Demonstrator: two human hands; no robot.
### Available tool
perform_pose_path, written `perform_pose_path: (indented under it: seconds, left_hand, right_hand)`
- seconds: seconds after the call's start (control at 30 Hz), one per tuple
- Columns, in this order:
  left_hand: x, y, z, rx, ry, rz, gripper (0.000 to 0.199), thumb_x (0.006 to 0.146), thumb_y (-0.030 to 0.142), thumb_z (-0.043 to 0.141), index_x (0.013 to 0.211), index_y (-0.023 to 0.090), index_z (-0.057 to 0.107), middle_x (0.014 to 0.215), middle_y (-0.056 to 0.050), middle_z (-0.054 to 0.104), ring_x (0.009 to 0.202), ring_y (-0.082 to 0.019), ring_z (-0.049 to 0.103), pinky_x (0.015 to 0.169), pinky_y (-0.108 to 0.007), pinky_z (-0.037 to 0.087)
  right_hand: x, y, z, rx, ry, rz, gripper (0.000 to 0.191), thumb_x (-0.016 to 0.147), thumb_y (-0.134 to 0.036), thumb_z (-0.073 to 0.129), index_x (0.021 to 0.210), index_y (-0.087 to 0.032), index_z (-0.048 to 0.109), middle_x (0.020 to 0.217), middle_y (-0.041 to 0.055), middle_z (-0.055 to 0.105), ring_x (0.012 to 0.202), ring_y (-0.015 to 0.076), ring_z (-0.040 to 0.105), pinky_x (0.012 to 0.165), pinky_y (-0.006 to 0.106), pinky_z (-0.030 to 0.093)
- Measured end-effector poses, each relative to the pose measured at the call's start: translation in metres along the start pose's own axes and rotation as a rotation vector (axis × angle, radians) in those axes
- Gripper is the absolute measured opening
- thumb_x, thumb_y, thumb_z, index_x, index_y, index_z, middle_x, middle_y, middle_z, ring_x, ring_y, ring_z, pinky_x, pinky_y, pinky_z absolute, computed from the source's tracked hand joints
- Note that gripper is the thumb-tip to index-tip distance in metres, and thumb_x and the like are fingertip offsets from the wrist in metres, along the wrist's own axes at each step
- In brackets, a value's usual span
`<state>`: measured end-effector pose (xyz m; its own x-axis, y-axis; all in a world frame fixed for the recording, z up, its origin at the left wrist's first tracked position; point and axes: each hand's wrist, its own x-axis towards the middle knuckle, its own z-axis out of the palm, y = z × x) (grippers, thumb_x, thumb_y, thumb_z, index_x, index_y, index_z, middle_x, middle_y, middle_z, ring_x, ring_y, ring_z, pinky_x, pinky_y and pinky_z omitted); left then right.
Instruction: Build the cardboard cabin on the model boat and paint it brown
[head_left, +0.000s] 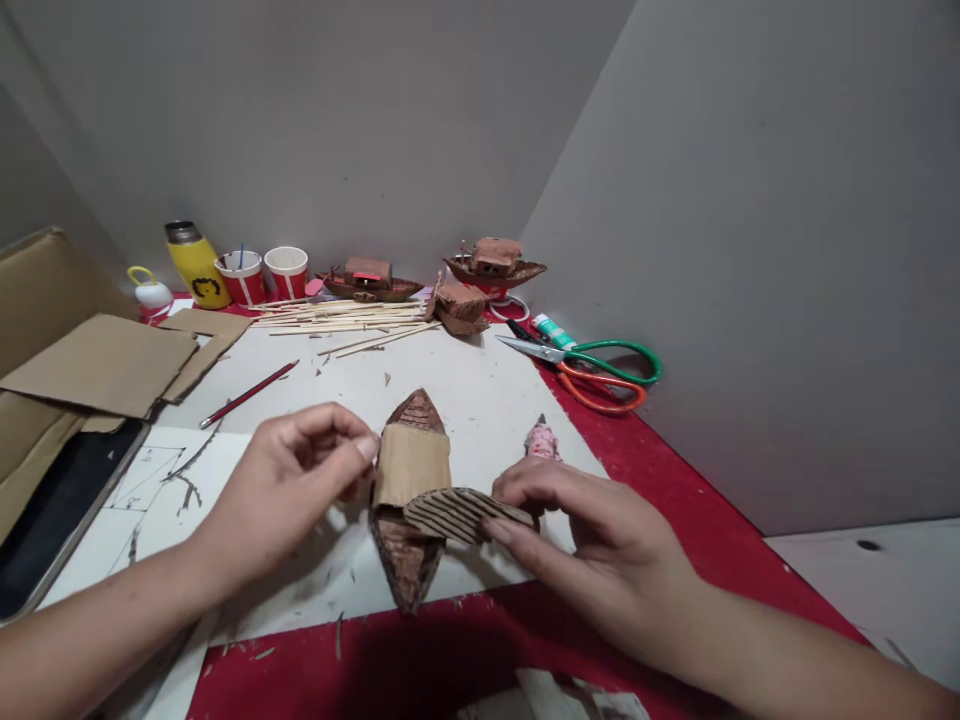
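Note:
A small brown model boat (409, 560) lies on white paper, its bow pointing away from me. A plain tan cardboard cover (412, 465) arches over its middle. My right hand (600, 535) pinches a corrugated cardboard piece (457, 515) between thumb and fingers, ridged side showing. This piece overlaps the cover's near right corner in view; I cannot tell whether they touch. Beside the cover's left edge is my left hand (311, 460), thumb and forefinger brought together. Whatever may be between those fingertips is hidden. Behind my right hand lies a pink-wrapped pointed tool (541, 438).
Green-and-orange-handled scissors (577, 365) and a glue stick (553, 332) lie at right. Wooden sticks (345, 316), a brown boat (379, 282) and another boat (495, 265) sit behind. At left are a pencil (250, 394), cardboard sheets (105, 362), a yellow bottle (196, 268) and paper cups (286, 272).

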<state>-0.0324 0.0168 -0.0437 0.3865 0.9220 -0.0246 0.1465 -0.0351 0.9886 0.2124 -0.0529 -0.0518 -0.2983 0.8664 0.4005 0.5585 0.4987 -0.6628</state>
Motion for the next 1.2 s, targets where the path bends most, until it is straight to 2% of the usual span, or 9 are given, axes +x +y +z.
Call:
perform_pose_path:
  seconds: [0.07,0.13,0.3,0.43,0.53,0.63,0.87,1.2]
  left_hand:
    - [0.007,-0.009,-0.002,0.014,0.077,0.016,0.018,0.085,0.037,0.069,0.080,0.019,0.067,0.060,0.004,0.060,0.053,-0.010,0.050,0.051,-0.021,0.041]
    - [0.011,-0.018,-0.001,0.035,0.099,0.029,0.017,0.084,0.036,0.069,0.084,0.020,0.069,0.066,0.002,0.064,0.057,-0.011,0.054,0.054,-0.022,0.044]
    - [0.013,-0.032,0.008,0.046,0.034,0.038,0.022,0.089,0.036,0.061,0.098,0.019,0.072,0.094,-0.005,0.077,0.088,-0.021,0.069,0.082,-0.032,0.055]
    - [0.014,-0.038,0.010,0.095,-0.052,0.064,0.041,0.097,0.042,0.050,0.118,0.015,0.072,0.124,-0.012,0.074,0.115,-0.025,0.066,0.106,-0.039,0.047]
    - [0.014,-0.041,0.010,0.158,-0.085,0.125,0.050,0.101,0.046,0.040,0.127,0.014,0.069,0.138,-0.013,0.067,0.130,-0.025,0.059,0.117,-0.040,0.038]
    - [0.014,-0.044,0.010,0.190,-0.123,0.154,0.052,0.103,0.044,0.035,0.133,0.016,0.066,0.142,-0.012,0.064,0.134,-0.023,0.056,0.120,-0.040,0.036]
    - [0.014,-0.047,0.010,0.108,-0.133,0.152,0.049,0.104,0.048,0.036,0.130,0.022,0.069,0.139,-0.008,0.067,0.131,-0.023,0.061,0.116,-0.040,0.042]
    - [0.014,-0.050,0.010,0.150,-0.158,0.139,0.055,0.104,0.051,0.034,0.137,0.020,0.064,0.146,-0.009,0.061,0.136,-0.023,0.056,0.121,-0.041,0.035]
  right_hand:
    - [0.000,0.000,0.003,-0.044,0.013,-0.127,0.009,0.094,-0.014,0.060,0.090,-0.022,0.060,0.075,0.0008,0.065,0.066,0.0137,0.061,0.061,0.025,0.048]
    - [0.001,-0.001,0.008,-0.083,-0.016,-0.193,0.010,0.094,-0.012,0.059,0.091,-0.021,0.060,0.074,0.0010,0.064,0.065,0.0139,0.060,0.059,0.025,0.048]
    - [0.003,0.000,0.017,-0.190,-0.103,-0.268,0.011,0.096,-0.010,0.055,0.094,-0.020,0.060,0.074,0.0025,0.063,0.065,0.0148,0.058,0.058,0.026,0.046]
    - [0.005,0.001,0.019,-0.240,-0.135,-0.316,0.011,0.097,-0.009,0.054,0.098,-0.018,0.059,0.075,0.0036,0.064,0.066,0.0152,0.058,0.058,0.026,0.045]
    - [0.006,0.001,0.021,-0.272,-0.153,-0.321,0.010,0.097,-0.011,0.053,0.096,-0.019,0.059,0.074,0.0033,0.063,0.064,0.0151,0.057,0.056,0.026,0.044]
    - [0.007,0.002,0.023,-0.298,-0.154,-0.337,0.011,0.097,-0.011,0.053,0.096,-0.020,0.058,0.074,0.0031,0.063,0.064,0.0152,0.057,0.056,0.027,0.044]
    - [0.008,0.007,0.022,-0.332,-0.214,-0.323,0.010,0.098,-0.012,0.052,0.096,-0.019,0.059,0.078,0.0046,0.063,0.067,0.0159,0.058,0.058,0.027,0.044]
    - [0.015,-0.002,0.018,-0.416,-0.295,-0.336,0.020,0.100,-0.010,0.045,0.084,-0.020,0.053,0.075,0.0017,0.052,0.064,0.0150,0.045,0.057,0.027,0.034]
